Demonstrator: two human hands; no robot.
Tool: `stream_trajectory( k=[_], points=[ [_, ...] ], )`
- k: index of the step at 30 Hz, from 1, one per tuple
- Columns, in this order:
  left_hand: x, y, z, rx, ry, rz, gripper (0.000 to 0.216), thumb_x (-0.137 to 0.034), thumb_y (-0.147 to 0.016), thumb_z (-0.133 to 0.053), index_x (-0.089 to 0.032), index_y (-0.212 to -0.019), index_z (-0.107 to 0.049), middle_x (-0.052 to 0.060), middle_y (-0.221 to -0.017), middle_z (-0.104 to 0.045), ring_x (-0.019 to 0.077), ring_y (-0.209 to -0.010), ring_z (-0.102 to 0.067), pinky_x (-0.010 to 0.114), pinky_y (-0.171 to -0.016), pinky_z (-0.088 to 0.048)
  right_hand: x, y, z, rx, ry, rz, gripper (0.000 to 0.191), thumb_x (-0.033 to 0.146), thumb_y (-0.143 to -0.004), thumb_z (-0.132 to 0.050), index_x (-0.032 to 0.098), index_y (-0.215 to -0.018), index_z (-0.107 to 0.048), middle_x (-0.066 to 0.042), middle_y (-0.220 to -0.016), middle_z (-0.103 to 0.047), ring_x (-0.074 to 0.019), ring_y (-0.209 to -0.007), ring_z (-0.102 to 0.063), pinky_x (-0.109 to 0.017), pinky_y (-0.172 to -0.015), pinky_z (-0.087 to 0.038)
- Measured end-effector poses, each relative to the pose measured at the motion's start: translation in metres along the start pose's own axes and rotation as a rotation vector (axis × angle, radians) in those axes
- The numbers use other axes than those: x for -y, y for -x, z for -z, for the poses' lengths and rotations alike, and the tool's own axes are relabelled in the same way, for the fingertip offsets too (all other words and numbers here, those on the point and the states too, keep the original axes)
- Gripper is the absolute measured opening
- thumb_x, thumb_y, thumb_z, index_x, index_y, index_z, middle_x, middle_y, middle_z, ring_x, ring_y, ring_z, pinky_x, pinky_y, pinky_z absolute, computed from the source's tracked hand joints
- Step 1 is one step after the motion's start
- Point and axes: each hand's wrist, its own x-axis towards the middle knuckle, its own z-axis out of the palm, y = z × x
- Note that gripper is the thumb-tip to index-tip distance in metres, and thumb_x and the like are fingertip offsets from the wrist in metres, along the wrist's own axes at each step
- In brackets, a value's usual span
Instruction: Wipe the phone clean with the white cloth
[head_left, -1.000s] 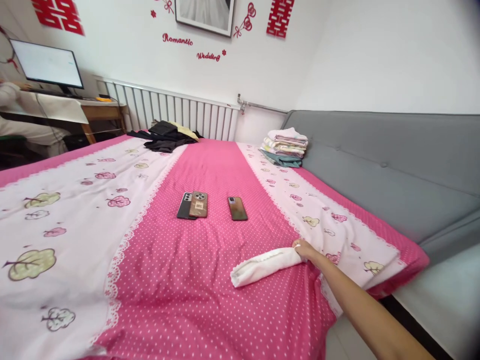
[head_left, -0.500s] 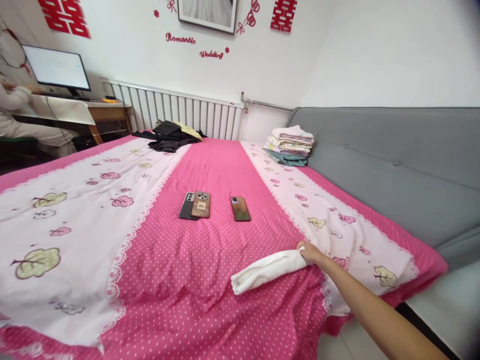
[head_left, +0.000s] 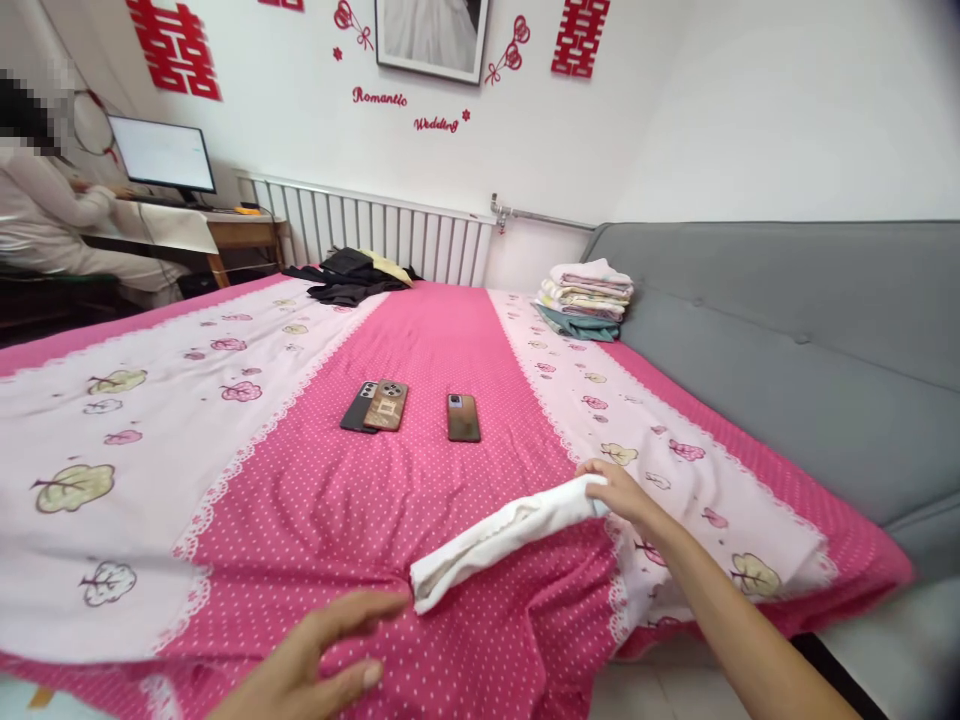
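Note:
A rolled white towel [head_left: 502,535] lies across the pink dotted bedsheet [head_left: 450,340] near the bed's front edge. My right hand [head_left: 619,490] grips the roll's right end, fingers closed over it. My left hand [head_left: 311,660] comes in from the bottom of the view with fingers stretched out and apart, holding nothing, its fingertips just left of the roll's near end. Three phones lie further up the bed: two overlapping ones [head_left: 373,406] and a single one [head_left: 463,417].
A stack of folded cloths [head_left: 586,298] sits at the far right beside a grey sofa [head_left: 810,340]. Dark clothes [head_left: 346,277] lie by the radiator [head_left: 382,230]. At the far left a person [head_left: 45,220] sits at a desk with a monitor [head_left: 161,155].
My left hand has come into view at the bottom, reaching toward the towel's near end. The right hand keeps its hold; the roll now lies closer and more slanted as the camera shifted.

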Motion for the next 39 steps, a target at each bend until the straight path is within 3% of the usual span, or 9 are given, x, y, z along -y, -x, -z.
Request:
stream_trajectory(
  k=[8, 12, 16, 20, 25, 28, 30, 36, 39],
  points=[
    [-0.091, -0.095, -0.09, -0.118, -0.132, -0.462, 0.103, -0.033, -0.047, -0.085, -0.018, -0.137, -0.036, 0.013, -0.145, -0.03, 0.0348, -0.133, -0.022, 0.045, -0.11, -0.011, 0.141, 0.055, 0.063, 0.051, 0.106, 0.678, 0.025, 0.008, -0.062, -0.044, 0.02, -0.079, -0.058, 0.003, -0.071, -0.059, -0.0105, -0.061, -0.051, -0.019, -0.053, -0.039],
    [-0.106, -0.126, -0.121, -0.142, -0.034, -0.429, 0.049, -0.033, -0.061, -0.076, -0.017, -0.106, -0.063, 0.009, -0.097, -0.066, 0.029, -0.093, -0.058, 0.037, -0.086, -0.043, 0.178, 0.064, 0.075, -0.13, 0.177, 0.962, 0.028, 0.004, -0.067, -0.046, 0.022, -0.084, -0.06, 0.004, -0.073, -0.061, -0.008, -0.055, -0.05, -0.018, -0.049, -0.038],
    [-0.105, -0.15, -0.125, -0.024, 0.234, -0.16, 0.024, -0.035, -0.079, -0.059, -0.013, -0.07, -0.063, 0.002, -0.054, -0.057, 0.0169, -0.056, -0.056, 0.024, -0.054, -0.042, 0.179, 0.052, 0.071, -0.335, 0.274, 1.138, 0.031, 0.003, -0.071, -0.049, 0.024, -0.09, -0.06, 0.002, -0.085, -0.064, -0.0124, -0.074, -0.059, -0.025, -0.069, -0.045],
    [-0.105, -0.174, -0.111, -0.064, 0.814, 0.046, 0.015, -0.023, -0.082, -0.058, -0.01, -0.088, -0.062, 0.008, -0.079, -0.066, 0.0162, -0.07, -0.062, 0.023, -0.065, -0.048, 0.148, 0.032, 0.045, -0.273, 0.383, 1.105, 0.036, 0.003, -0.071, -0.049, 0.025, -0.097, -0.06, -0.001, -0.09, -0.064, -0.0191, -0.087, -0.059, -0.035, -0.079, -0.043],
    [-0.102, -0.2, -0.098, -0.067, 1.166, 0.196, 0.021, -0.014, -0.091, -0.041, -0.006, -0.083, -0.058, 0.011, -0.083, -0.065, 0.0146, -0.071, -0.063, 0.024, -0.072, -0.051, 0.098, 0.019, -0.018, 0.079, 0.293, 0.867, 0.031, 0.018, -0.064, -0.061, 0.023, -0.094, -0.057, -0.008, -0.113, -0.054, -0.0263, -0.104, -0.052, -0.04, -0.086, -0.045],
    [-0.096, -0.211, -0.099, -0.073, 1.217, 0.234, 0.025, -0.017, -0.094, -0.036, -0.005, -0.086, -0.057, 0.011, -0.083, -0.064, 0.0139, -0.071, -0.063, 0.023, -0.069, -0.052, 0.078, 0.008, -0.054, 0.069, 0.215, 0.769, 0.042, 0.027, -0.059, -0.068, 0.02, -0.096, -0.05, -0.013, -0.138, -0.032, -0.0332, -0.12, -0.039, -0.046, -0.093, -0.041],
    [-0.091, -0.217, -0.099, -0.131, 1.229, 0.226, 0.023, -0.014, -0.093, -0.036, -0.006, -0.086, -0.057, 0.009, -0.083, -0.063, 0.0116, -0.07, -0.062, 0.021, -0.069, -0.051, 0.072, -0.005, -0.067, -0.028, 0.139, 0.73, 0.034, 0.016, -0.067, -0.057, 0.021, -0.098, -0.045, -0.012, -0.134, -0.037, -0.0285, -0.12, -0.041, -0.045, -0.096, -0.04],
    [-0.072, -0.235, -0.075, -0.028, 0.745, -0.058, 0.034, -0.023, -0.08, -0.062, -0.013, -0.112, -0.056, 0.012, -0.122, -0.055, 0.0231, -0.109, -0.054, 0.034, -0.094, -0.043, 0.091, -0.076, -0.051, -0.101, 0.061, 0.553, 0.039, 0.017, -0.074, -0.049, 0.02, -0.112, -0.042, -0.008, -0.104, -0.06, -0.0222, -0.089, -0.06, -0.036, -0.074, -0.049],
    [-0.054, -0.25, -0.053, -0.267, 0.292, -0.174, 0.062, -0.037, -0.071, -0.071, -0.014, -0.125, -0.048, 0.016, -0.132, -0.046, 0.0309, -0.121, -0.042, 0.043, -0.102, -0.032, 0.108, -0.124, -0.042, -0.263, 0.108, 0.544, 0.062, 0.017, -0.072, -0.052, 0.021, -0.13, -0.033, -0.011, -0.119, -0.056, -0.0257, -0.104, -0.056, -0.04, -0.083, -0.046]
  ],
)
